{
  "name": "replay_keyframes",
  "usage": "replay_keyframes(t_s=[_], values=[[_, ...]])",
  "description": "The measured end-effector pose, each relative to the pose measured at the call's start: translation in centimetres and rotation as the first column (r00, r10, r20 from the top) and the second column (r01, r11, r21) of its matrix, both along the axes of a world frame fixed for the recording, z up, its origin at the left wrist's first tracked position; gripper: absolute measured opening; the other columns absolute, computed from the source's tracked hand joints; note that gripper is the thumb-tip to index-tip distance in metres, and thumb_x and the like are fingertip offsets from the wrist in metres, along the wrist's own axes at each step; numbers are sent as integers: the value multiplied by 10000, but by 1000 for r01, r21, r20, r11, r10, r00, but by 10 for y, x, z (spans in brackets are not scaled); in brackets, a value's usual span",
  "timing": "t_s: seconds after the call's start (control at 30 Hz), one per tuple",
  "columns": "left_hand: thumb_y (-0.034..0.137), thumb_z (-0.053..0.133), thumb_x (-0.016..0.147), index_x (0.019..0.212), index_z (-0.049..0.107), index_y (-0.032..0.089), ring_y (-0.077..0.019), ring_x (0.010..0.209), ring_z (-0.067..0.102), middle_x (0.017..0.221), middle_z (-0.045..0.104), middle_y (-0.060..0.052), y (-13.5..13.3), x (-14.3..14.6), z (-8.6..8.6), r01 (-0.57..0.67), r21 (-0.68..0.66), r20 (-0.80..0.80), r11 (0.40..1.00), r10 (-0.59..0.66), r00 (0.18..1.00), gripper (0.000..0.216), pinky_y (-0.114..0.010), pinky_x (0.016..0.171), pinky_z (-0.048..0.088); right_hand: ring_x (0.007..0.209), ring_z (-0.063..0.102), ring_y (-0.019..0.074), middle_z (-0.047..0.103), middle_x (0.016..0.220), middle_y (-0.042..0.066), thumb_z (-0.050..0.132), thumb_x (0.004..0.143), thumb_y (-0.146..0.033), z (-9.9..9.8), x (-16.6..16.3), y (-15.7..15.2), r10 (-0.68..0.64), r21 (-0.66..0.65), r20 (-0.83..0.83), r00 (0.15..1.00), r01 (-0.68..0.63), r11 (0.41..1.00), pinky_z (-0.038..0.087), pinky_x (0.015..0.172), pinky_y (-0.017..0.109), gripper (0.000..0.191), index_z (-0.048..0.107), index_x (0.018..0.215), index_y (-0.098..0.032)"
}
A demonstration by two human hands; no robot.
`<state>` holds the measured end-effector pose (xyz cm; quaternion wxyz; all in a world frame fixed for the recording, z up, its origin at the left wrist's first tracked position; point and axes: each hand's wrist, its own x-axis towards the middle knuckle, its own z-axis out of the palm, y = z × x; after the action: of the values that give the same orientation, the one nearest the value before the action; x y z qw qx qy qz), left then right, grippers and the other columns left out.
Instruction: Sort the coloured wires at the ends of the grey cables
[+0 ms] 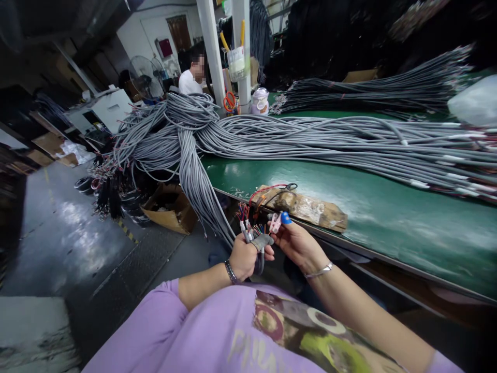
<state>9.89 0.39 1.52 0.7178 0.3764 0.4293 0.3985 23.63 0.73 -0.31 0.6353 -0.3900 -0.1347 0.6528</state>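
Observation:
My left hand (246, 256) is closed around the ends of grey cables (244, 233), near the table's front edge. A grey cover wraps its thumb. Thin wires in several colours (259, 229) fan out from the stripped cable end between my hands. My right hand (298, 243) pinches a small pink tool (275, 223) beside these wires; its exact kind is too small to tell. A blue cover sits on one fingertip of that hand. Reddish wire ends (243, 211) stick up from other cables at my left hand.
A wooden block (326, 213) with red and black leads lies at the edge of the green table (373, 181). Long grey cable bundles (295, 137) stretch across it and hang over its left end. A cardboard box (171, 212) stands below. Another person (190, 80) is at the back.

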Motion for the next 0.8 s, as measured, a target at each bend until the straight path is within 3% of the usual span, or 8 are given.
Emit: replay_keyframes(t_s=[0.3, 0.5, 0.7, 0.8], values=[[538, 799, 564, 691, 652, 92, -119, 413, 548, 517, 611, -36, -1, -3, -5, 51, 23, -34, 998, -50, 998, 487, -275, 467, 505, 625, 615, 122, 684, 701, -14, 698, 773, -532, 0, 2, -6, 50, -11, -68, 996, -51, 999, 510, 566, 235, 298, 667, 758, -236], [518, 812, 555, 685, 652, 96, -131, 436, 570, 527, 623, -38, 0, -9, -12, 58, 14, -47, 998, -57, 997, 469, -281, 505, 501, 620, 632, 148, 709, 767, 40, 652, 823, -480, -17, 20, -17, 56, -48, -39, 998, -58, 997, 535, 563, 266, 256, 666, 757, -233], [457, 751, 672, 902, 703, 116, -199, 804, 688, 811, 726, -106, 3, -9, -21, 60, 60, -81, 996, -55, 995, 414, -260, 670, 489, 596, 632, 148, 704, 739, 40, 686, 802, -381, -39, 41, -37, 48, -68, 71, 996, -44, 997, 555, 560, 277, 150, 683, 765, -236], [438, 702, 723, 963, 687, 133, -177, 800, 685, 879, 723, -105, 0, -10, -22, 88, 67, -109, 994, -80, 991, 388, -216, 598, 447, 598, 627, 123, 700, 719, 5, 726, 757, -333, -47, 49, -47, 10, -126, 92, 996, 2, 992, 558, 561, 238, 89, 687, 774, -254]])
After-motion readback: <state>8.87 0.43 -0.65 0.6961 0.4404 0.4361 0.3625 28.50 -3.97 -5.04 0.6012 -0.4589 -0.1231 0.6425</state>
